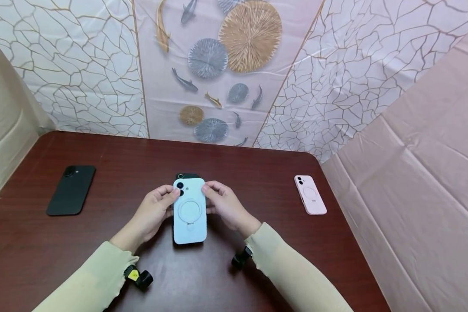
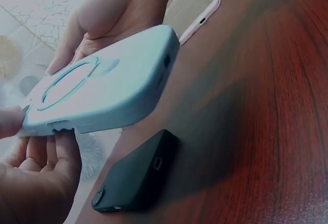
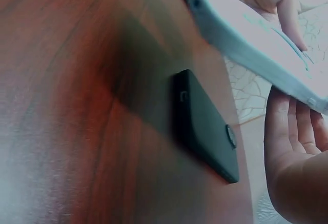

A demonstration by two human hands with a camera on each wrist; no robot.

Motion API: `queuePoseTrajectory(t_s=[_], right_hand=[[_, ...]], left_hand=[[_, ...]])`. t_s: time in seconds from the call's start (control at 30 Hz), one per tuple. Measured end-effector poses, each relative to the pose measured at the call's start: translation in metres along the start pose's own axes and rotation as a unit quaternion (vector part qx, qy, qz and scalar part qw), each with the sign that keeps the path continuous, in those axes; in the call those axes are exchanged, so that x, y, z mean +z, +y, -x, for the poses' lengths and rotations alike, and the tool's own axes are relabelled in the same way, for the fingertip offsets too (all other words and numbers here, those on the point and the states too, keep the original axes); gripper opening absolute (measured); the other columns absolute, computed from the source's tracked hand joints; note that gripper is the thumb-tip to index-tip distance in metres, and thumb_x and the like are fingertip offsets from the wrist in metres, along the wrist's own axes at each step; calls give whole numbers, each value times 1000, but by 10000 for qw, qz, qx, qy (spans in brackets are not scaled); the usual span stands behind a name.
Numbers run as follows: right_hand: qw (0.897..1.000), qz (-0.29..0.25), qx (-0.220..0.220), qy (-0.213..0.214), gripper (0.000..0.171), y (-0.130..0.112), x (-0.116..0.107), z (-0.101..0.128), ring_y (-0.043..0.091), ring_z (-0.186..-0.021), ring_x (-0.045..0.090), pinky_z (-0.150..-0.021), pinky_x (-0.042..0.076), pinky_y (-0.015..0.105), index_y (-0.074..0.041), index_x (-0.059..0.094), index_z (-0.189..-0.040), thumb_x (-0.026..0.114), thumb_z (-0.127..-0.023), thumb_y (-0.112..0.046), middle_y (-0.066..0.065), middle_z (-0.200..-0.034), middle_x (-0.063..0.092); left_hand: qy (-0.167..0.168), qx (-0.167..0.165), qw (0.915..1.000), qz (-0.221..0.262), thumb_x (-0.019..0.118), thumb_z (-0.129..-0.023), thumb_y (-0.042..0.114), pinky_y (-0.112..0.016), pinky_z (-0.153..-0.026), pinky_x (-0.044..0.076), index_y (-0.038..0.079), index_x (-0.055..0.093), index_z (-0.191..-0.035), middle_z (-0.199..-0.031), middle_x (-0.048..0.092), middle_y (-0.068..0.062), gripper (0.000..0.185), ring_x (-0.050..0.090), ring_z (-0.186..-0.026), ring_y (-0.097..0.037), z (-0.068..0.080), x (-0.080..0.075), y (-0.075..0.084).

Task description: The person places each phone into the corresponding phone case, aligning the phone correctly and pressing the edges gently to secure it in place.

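Between my two hands is a phone in a light blue case [image 1: 190,229], its back turned up with a ring on it and dark lenses at the upper left. My left hand [image 1: 152,210] holds the left upper edge, thumb on the back and fingers under it. At the upper right corner my right hand [image 1: 228,208] grips it the same way. Both wrist views show the blue phone raised off the table. Under it lies a black phone [image 2: 136,170], mostly hidden in the head view, where only its camera end [image 1: 186,176] peeks out.
Another black phone [image 1: 72,190] lies back up at the left of the dark red wooden table [image 1: 132,160]. Near the right edge lies a phone in a pink case [image 1: 310,195] with a ring on its back. Patterned sheets [image 1: 82,65] hang behind the table.
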State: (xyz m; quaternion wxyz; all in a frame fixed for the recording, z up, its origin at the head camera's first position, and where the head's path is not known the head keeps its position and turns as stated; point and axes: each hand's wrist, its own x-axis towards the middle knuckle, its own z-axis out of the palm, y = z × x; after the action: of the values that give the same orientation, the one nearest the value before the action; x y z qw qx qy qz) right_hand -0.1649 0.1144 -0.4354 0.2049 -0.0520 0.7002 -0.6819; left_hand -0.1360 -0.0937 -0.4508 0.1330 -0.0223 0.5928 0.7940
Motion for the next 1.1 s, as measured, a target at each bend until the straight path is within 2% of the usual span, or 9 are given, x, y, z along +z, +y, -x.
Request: queuePoseTrajectory(t_s=[0.23, 0.37, 0.5, 0.67, 0.87, 1.1], right_hand=[[9997, -127, -180, -67, 32, -8, -1, 4, 20, -85, 66, -74, 55, 37, -7, 59, -118, 51, -101, -33, 10, -106, 66], [9996, -113, -261, -90, 27, -7, -3, 5, 20, -82, 66, -73, 54, 36, -5, 59, -112, 50, -102, -28, 10, -102, 67], [9997, -198, -158, -48, 25, -5, -2, 6, 19, -80, 65, -71, 53, 35, -5, 59, -110, 48, -103, -27, 9, -100, 66], [9993, -309, -106, 207, 27, -3, -1, 6, 17, -79, 65, -69, 53, 33, -6, 60, -111, 50, -102, -29, 9, -98, 67], [9983, -371, -106, 447, 24, -2, -2, 5, 16, -78, 65, -66, 52, 30, -6, 61, -109, 50, -102, -26, 8, -96, 67], [9978, -466, -98, 469, 21, 2, -1, 3, 16, -75, 63, -64, 51, 29, -6, 60, -106, 50, -102, -24, 7, -92, 66]], left_hand=[[-376, 189, 9989, -219, 59, -98, 31, -33, -77, 54, 1, 52, -116, -103, 66, -6, 36, 62, -89, -15, 4, 0, 0], [-544, 264, 9978, -264, 58, -98, 29, -34, -78, 54, 1, 51, -118, -103, 65, -6, 34, 61, -90, -16, 5, 0, -1], [-517, 212, 9979, -333, 59, -98, 30, -34, -79, 53, 0, 52, -118, -103, 65, -7, 37, 62, -90, -16, 5, 1, -1], [-420, 51, 9980, -476, 62, -96, 34, -36, -81, 54, -2, 52, -121, -107, 66, -10, 45, 63, -92, -18, 3, 4, -1], [-602, -170, 9962, -602, 63, -96, 26, -36, -82, 54, -4, 54, -119, -103, 67, -11, 39, 64, -91, -18, 3, 4, -6], [-634, -35, 9960, -627, 61, -97, 24, -37, -81, 54, -2, 54, -115, -104, 64, -12, 32, 62, -91, -19, 5, 4, -9]])
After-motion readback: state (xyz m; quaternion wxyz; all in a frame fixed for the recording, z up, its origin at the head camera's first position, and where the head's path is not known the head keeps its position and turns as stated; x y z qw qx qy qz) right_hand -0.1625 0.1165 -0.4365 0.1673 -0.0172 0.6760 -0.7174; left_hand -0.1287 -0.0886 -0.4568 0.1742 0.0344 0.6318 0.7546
